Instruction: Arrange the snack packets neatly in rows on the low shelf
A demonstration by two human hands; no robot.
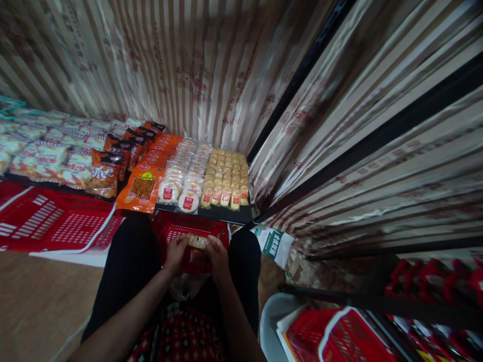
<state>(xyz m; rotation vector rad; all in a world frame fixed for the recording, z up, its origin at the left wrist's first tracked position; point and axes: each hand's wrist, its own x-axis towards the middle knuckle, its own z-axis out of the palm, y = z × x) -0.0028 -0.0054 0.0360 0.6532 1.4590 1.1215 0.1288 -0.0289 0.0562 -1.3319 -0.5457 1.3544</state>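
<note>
Currently: one small packet (198, 242), whose ends my left hand (176, 252) and right hand (219, 255) are pinching, preferably lightly; red basket (161, 230) beneath them.

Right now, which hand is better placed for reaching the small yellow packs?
Probably the right hand: it is closer to the yellow packs, while the left hand sits farther left. Both hold a packet.

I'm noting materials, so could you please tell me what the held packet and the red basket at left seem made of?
The packet is perhaps clear plastic film, as yellowish contents seem to show through; finish too blurred to judge. The red basket looks like smooth moulded plastic, given its even colour and regular slots.
</note>
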